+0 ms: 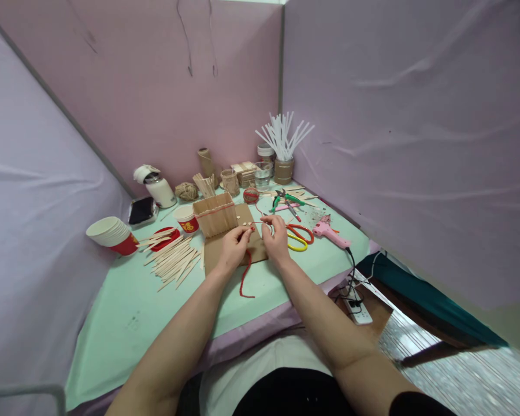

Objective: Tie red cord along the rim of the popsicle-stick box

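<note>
Red yarn [244,283] runs up from the table into my left hand [234,247], whose fingertips are pinched on it. A thin stretch of the yarn spans to my right hand [275,236], also closed in a pinch with the strand at its fingers. From there the strand leads back toward a small red ball of yarn [251,196]. Both hands are above a brown cardboard sheet [214,254]. Just behind my left hand stands an open box of craft sticks [215,216] with a red line across its front. Small pale pieces lie near my fingertips.
Loose wooden sticks [173,263], a red-and-white paper cup [186,219] and stacked cups [112,236] are at left. Scissors [298,241], green-handled pliers [281,199] and a pink glue gun [330,233] with a cord lie right. White sticks [282,136] stand at the back.
</note>
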`<state>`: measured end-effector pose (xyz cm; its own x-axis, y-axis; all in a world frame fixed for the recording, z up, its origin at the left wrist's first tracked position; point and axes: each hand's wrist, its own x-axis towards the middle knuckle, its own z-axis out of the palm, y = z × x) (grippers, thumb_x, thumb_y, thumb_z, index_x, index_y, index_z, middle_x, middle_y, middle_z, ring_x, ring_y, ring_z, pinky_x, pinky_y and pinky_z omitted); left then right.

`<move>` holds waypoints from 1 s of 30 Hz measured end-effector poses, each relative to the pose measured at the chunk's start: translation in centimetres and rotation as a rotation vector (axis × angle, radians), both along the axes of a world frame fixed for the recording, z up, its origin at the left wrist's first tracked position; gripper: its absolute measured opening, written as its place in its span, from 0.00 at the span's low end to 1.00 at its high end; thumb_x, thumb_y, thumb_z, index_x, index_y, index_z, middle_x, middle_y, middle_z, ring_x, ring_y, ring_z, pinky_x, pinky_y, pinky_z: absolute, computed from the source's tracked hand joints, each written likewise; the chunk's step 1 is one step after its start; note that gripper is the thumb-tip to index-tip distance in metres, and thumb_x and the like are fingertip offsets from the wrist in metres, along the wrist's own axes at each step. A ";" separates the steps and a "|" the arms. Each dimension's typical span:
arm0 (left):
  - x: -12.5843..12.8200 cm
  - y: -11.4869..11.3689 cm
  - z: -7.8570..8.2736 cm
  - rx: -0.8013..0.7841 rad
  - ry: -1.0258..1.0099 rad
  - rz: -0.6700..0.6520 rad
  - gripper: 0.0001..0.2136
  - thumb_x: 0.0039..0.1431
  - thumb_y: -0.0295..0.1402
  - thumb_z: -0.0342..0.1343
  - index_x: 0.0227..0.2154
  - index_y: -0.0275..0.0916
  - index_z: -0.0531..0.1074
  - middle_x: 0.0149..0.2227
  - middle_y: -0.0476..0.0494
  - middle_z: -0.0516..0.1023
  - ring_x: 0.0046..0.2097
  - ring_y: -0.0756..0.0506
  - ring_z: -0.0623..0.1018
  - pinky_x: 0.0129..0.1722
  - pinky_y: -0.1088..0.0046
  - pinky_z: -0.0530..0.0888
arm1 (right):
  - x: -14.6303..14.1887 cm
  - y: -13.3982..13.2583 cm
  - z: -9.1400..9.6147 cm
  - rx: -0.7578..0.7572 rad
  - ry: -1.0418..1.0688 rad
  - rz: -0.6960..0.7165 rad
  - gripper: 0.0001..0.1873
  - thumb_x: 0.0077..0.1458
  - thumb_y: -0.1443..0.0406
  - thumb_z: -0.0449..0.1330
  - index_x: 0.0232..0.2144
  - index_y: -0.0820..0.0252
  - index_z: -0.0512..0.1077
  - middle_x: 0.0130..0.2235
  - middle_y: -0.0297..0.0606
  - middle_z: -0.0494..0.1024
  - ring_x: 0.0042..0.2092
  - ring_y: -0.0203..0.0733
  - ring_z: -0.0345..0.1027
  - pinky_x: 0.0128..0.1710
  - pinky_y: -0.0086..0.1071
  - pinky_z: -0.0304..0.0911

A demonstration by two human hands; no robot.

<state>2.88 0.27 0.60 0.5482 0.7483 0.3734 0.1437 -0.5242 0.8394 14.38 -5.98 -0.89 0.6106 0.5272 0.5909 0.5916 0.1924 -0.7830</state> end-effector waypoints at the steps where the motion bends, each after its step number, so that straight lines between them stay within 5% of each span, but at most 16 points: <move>1: 0.0 0.0 -0.1 0.029 0.007 0.013 0.11 0.56 0.37 0.50 0.31 0.36 0.74 0.31 0.45 0.75 0.33 0.48 0.71 0.35 0.73 0.66 | -0.2 -0.1 0.2 0.004 -0.027 0.041 0.07 0.52 0.64 0.53 0.34 0.57 0.69 0.37 0.38 0.71 0.44 0.43 0.61 0.48 0.38 0.54; 7: 0.1 -0.1 -0.3 0.119 0.031 0.013 0.10 0.55 0.34 0.50 0.32 0.37 0.75 0.34 0.42 0.77 0.37 0.46 0.73 0.39 0.71 0.67 | -0.3 -0.2 0.3 -0.010 -0.073 0.150 0.05 0.53 0.63 0.55 0.27 0.56 0.68 0.33 0.37 0.71 0.41 0.43 0.61 0.46 0.39 0.54; 14: 0.1 0.1 0.1 -0.040 0.045 0.035 0.10 0.53 0.35 0.51 0.27 0.35 0.74 0.29 0.45 0.76 0.32 0.47 0.72 0.34 0.73 0.66 | -0.4 0.1 -0.1 -0.013 -0.062 0.223 0.06 0.55 0.66 0.52 0.25 0.57 0.65 0.32 0.36 0.69 0.39 0.42 0.60 0.43 0.36 0.55; 23: 0.8 -0.1 0.5 -0.219 -0.007 -0.099 0.11 0.50 0.38 0.52 0.24 0.36 0.73 0.26 0.47 0.74 0.32 0.48 0.70 0.35 0.74 0.65 | 0.0 1.0 -0.9 -0.025 0.346 0.154 0.09 0.53 0.59 0.50 0.25 0.57 0.63 0.26 0.32 0.68 0.31 0.38 0.61 0.34 0.31 0.57; 30: 0.2 0.1 0.3 -0.242 -0.021 -0.081 0.13 0.51 0.41 0.53 0.26 0.36 0.73 0.24 0.49 0.70 0.29 0.50 0.67 0.31 0.75 0.64 | 0.1 0.9 -0.7 -0.024 0.358 0.276 0.10 0.52 0.57 0.52 0.28 0.57 0.66 0.28 0.33 0.70 0.33 0.39 0.64 0.35 0.32 0.60</move>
